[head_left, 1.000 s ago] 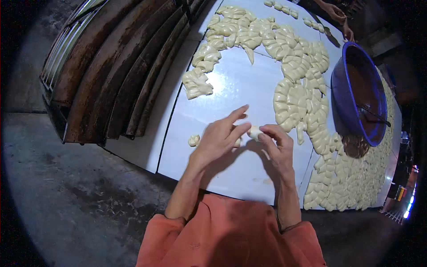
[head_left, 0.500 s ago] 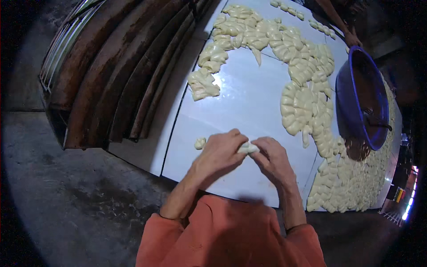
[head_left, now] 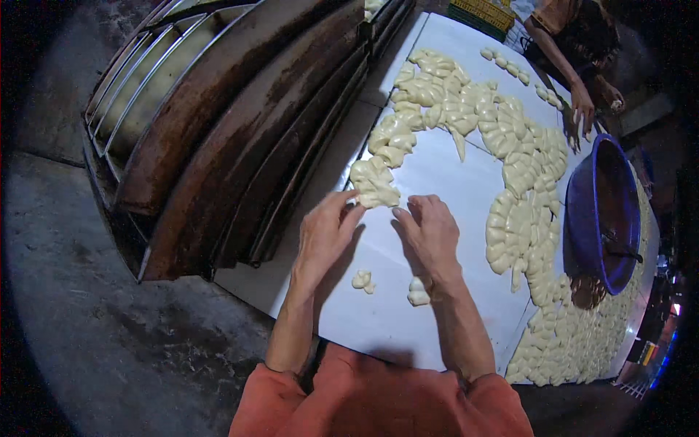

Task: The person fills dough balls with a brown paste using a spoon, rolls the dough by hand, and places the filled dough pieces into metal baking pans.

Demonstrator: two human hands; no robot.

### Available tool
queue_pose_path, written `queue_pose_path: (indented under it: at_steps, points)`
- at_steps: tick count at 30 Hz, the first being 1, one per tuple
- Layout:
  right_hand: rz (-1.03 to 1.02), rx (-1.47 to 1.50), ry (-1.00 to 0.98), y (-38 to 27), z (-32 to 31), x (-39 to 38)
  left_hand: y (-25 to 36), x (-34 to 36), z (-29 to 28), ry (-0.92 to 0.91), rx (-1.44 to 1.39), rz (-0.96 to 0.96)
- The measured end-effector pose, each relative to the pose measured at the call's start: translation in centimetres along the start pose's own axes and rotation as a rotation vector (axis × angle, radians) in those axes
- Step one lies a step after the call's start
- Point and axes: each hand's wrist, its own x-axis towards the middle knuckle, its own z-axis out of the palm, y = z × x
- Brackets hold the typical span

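My left hand (head_left: 338, 214) has its fingertips and thumb at the left edge of a pale, glossy dough clump (head_left: 375, 182), fingers slightly bent and apart. My right hand (head_left: 421, 220) is open at that clump’s lower right, thumb and bent fingers apart. Two smaller dough lumps lie on the white tabletop (head_left: 364, 328) between my forearms: one on the left (head_left: 362, 280), another (head_left: 418, 294) beside my right wrist. A broad band of cut dough pieces (head_left: 510, 226) curves from the back of the table down its right side.
Rusty curved metal trays (head_left: 204, 182) are stacked at the left. A purple basin (head_left: 582, 204) with a dark utensil stands at the right. A co-worker (head_left: 561, 44) reaches onto the far right of the table. A yellow crate (head_left: 480, 13) is beyond the back edge.
My hands have left the small piece they were pinching, which lies lower on the table, and moved forward to the larger clump. The view has shifted, showing more of the co-worker.
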Motion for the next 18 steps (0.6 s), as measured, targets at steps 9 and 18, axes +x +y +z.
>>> queue_pose_path:
  at_steps: [9,18]
  points:
    - [-0.002,0.129,0.121,-2.1,2.7,4.4,-3.8,8.0,2.8,-0.004,-0.195,0.076]
    - [-0.481,-0.166,-0.177,-0.8,1.7,10.5,-3.7,9.0,2.5,-0.145,-0.24,0.108]
